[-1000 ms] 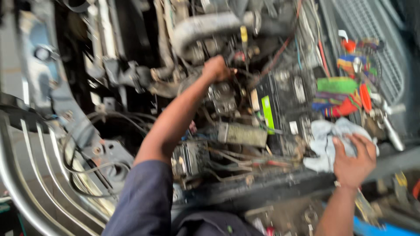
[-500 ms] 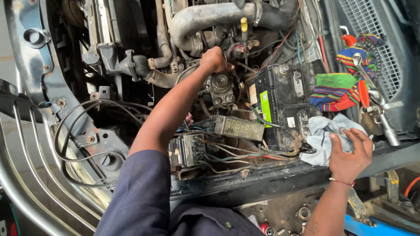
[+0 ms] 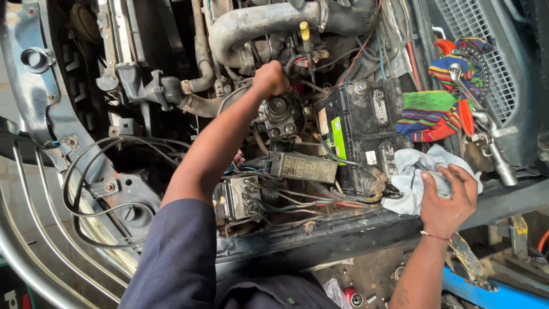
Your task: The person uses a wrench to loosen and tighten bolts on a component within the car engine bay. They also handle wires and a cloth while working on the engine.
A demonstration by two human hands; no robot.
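Left hand: the left hand (image 3: 270, 78) reaches deep into the engine bay, fingers curled shut around something small I cannot make out, right above a round black part (image 3: 278, 109).
Left arm: bare forearm stretched out, dark blue sleeve (image 3: 171, 257) at the upper arm.
Right hand: the right hand (image 3: 449, 197) rests on a pale blue rag (image 3: 414, 171), thumb and fingers spread and pressing into the cloth, a thin red band at the wrist.
Rag: bunched on the front edge of the bay, touching the near corner of the battery (image 3: 357, 129).
Between the hands: the black battery, a flat fuse box (image 3: 301, 166) and a tangle of loose wires (image 3: 286, 200).
Beyond the left hand: a thick grey hose (image 3: 257, 26) bending across the engine, and a yellow dipstick handle (image 3: 305, 31) just beside it.
Beyond the right hand: a striped, brightly coloured cloth (image 3: 437, 111), with metal wrenches (image 3: 486, 126) lying just beside it.
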